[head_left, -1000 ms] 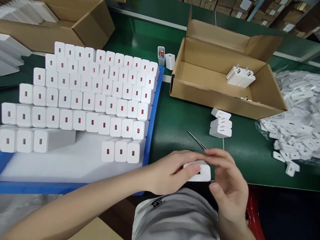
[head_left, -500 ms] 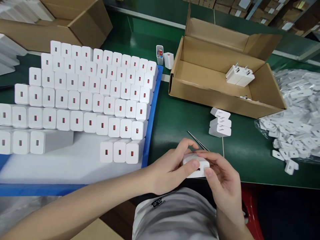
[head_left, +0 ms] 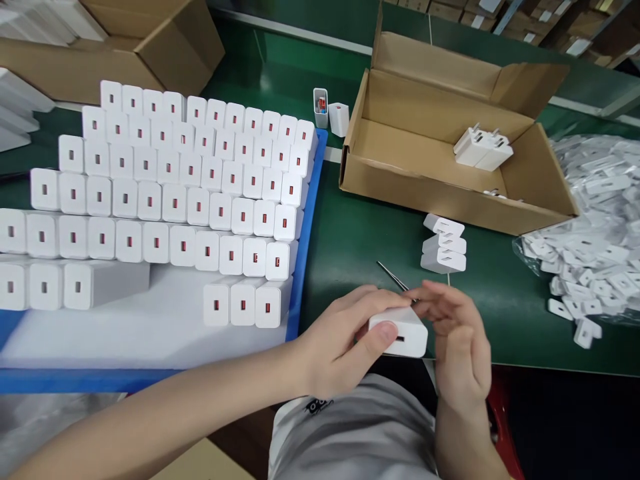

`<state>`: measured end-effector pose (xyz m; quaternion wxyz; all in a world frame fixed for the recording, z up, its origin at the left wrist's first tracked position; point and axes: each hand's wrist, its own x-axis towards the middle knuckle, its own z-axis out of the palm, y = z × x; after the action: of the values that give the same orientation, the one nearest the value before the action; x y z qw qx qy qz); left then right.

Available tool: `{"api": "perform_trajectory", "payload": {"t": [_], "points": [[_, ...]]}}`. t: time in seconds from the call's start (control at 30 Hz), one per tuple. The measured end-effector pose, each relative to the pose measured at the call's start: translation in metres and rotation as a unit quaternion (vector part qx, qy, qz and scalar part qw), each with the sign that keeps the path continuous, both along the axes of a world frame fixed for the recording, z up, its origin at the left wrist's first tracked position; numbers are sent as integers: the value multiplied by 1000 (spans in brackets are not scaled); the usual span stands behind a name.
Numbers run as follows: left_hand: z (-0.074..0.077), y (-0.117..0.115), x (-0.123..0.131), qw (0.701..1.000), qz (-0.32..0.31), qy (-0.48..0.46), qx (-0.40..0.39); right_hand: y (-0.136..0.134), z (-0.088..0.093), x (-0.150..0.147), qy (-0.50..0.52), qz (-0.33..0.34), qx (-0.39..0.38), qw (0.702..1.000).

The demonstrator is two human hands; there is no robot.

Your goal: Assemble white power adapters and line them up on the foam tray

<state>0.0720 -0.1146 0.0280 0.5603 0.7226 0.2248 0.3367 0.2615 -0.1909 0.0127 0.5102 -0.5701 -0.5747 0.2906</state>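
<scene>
A white USB charger (head_left: 414,333) is held at the table's front edge by my left hand (head_left: 343,340), thumb on its near face beside the port slot and fingers over its top. Just right of it my right hand (head_left: 463,350) hovers with bent, parted fingers and nothing visible in them. Its fingertips are close to the charger's far corner. Metal tweezers (head_left: 391,275) lie behind my hands, their near end hidden by fingers. Farther back stands a small row of white plastic end pieces (head_left: 443,260).
Rows of white charger housings (head_left: 155,243) stand on a blue-edged tray (head_left: 306,253) at left. An open cardboard box (head_left: 400,183) holds several chargers with prongs (head_left: 483,150). A bag of loose white pieces (head_left: 600,233) lies at right. Another carton (head_left: 175,53) sits back left.
My right hand has let go of the charger and drawn back to the right, its fingers lifting. My left fingers now lie over the charger's top, and more of it shows.
</scene>
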Motion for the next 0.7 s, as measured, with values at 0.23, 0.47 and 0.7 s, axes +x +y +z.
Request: {"api": "perform_trajectory", "payload": {"t": [0.23, 0.47, 0.7], "points": [[-3, -1, 0, 999, 9, -4, 42, 21, -19, 18, -357, 4, -105, 928], [-10, -1, 0, 998, 13, -24, 61, 6, -6, 12, -54, 41, -37, 997], [-6, 3, -2, 999, -38, -21, 18, -3, 13, -9, 5, 98, 5, 995]]}}
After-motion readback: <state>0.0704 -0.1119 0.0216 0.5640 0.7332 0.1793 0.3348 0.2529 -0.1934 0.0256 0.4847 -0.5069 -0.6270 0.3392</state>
